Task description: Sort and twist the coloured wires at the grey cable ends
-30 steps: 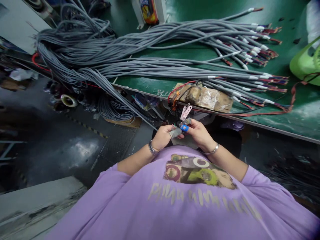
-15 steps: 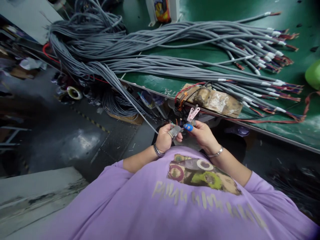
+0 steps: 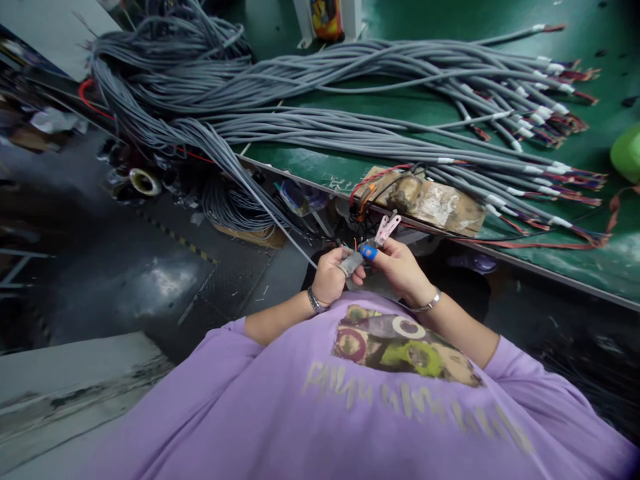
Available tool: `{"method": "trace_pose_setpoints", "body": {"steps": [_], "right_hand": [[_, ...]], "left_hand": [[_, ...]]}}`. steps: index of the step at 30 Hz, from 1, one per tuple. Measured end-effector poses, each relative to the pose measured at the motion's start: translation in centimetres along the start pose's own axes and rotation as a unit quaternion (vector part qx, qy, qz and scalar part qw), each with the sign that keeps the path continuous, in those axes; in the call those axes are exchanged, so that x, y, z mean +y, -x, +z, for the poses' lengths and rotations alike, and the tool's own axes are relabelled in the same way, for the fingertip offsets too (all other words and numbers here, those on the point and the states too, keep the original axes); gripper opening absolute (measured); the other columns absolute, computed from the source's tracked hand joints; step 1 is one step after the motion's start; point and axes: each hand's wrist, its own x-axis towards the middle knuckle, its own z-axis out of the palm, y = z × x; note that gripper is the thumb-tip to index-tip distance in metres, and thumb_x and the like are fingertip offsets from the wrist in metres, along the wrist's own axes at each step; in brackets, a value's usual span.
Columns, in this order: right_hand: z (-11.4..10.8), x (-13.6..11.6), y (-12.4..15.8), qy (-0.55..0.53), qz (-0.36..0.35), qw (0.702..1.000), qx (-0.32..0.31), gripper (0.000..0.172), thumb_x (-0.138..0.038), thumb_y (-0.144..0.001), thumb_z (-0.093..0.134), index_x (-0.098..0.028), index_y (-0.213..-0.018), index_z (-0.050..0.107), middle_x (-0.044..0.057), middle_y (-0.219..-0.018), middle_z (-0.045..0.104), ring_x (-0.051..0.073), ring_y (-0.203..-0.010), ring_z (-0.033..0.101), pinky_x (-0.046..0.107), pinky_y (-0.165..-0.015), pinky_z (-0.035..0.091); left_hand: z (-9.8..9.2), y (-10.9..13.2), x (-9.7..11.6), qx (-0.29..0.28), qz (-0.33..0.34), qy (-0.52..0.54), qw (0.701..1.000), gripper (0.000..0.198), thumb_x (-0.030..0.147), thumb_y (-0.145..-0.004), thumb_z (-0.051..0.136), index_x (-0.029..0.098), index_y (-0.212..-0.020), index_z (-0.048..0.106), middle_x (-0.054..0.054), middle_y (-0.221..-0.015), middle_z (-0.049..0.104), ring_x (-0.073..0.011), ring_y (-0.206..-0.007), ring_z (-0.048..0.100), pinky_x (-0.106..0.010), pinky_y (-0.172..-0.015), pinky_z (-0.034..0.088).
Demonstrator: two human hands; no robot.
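In front of my shirt, just short of the bench edge, both my hands are close together. My left hand (image 3: 330, 277) is closed around the end of a grey cable (image 3: 293, 240) that runs down to it from the bench. A grey wrap (image 3: 351, 264) covers its thumb. Thin coloured wires (image 3: 355, 244) stick up between the hands. My right hand (image 3: 403, 270) is pinched, a blue wrap (image 3: 369, 253) on its thumb close against the left thumb; what lies between its fingers is hidden. Right beyond its fingers is a pink clip (image 3: 387, 229), shaped like a clothes peg.
Long bundles of grey cables (image 3: 310, 130) lie across the green bench (image 3: 410, 107), their stripped ends at the right. A worn wooden block (image 3: 440, 203) with red and black leads sits at the bench edge. Coiled cable (image 3: 235, 212) is below. A green object (image 3: 626, 152) stands far right.
My right hand has shifted slightly left, bringing its thumb against the left thumb. Fewer wire ends show between the hands. The left hand has barely moved.
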Motion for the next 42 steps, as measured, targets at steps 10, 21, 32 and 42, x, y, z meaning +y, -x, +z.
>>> {"method": "trace_pose_setpoints", "body": {"steps": [10, 21, 32, 42], "right_hand": [[0.0, 0.3, 0.4, -0.061, 0.024, 0.997, 0.051, 0.033, -0.039, -0.059, 0.089, -0.019, -0.065, 0.063, -0.005, -0.052, 0.05, 0.009, -0.05, 0.041, 0.024, -0.051, 0.034], [-2.6, -1.2, -1.4, -0.164, 0.085, 0.983, 0.024, 0.059, -0.079, -0.074, 0.062, -0.02, -0.08, 0.065, 0.001, -0.071, 0.063, 0.01, -0.054, 0.05, 0.024, -0.052, 0.045], [-1.2, -1.3, -2.2, -0.185, 0.047, 0.981, 0.038, 0.055, -0.07, -0.065, 0.078, -0.017, -0.079, 0.069, -0.002, -0.065, 0.061, 0.008, -0.055, 0.05, 0.022, -0.051, 0.044], [-1.0, -1.2, -2.0, -0.188, 0.074, 0.979, 0.039, 0.061, -0.078, -0.063, 0.073, -0.02, -0.079, 0.065, 0.001, -0.07, 0.064, 0.012, -0.058, 0.054, 0.024, -0.052, 0.046]], "left_hand": [[0.5, -0.3, 0.5, 0.03, 0.004, 0.045, 0.999, 0.034, 0.046, -0.074, 0.075, 0.016, -0.073, 0.06, 0.001, -0.057, 0.066, -0.009, -0.041, 0.056, -0.02, -0.042, 0.042], [0.9, -0.3, 4.6, -0.055, -0.074, 0.048, 0.995, 0.046, 0.056, -0.06, 0.08, 0.017, -0.068, 0.057, 0.003, -0.045, 0.056, -0.0071, -0.031, 0.042, -0.021, -0.033, 0.03], [1.7, -1.6, 3.4, -0.104, -0.068, 0.018, 0.992, 0.046, 0.057, -0.063, 0.078, 0.016, -0.062, 0.057, 0.002, -0.045, 0.056, -0.0063, -0.032, 0.042, -0.02, -0.033, 0.03], [1.7, -1.1, 2.9, -0.099, -0.082, 0.014, 0.992, 0.044, 0.055, -0.064, 0.078, 0.016, -0.062, 0.058, 0.002, -0.045, 0.056, -0.0063, -0.031, 0.042, -0.02, -0.032, 0.03]]}}
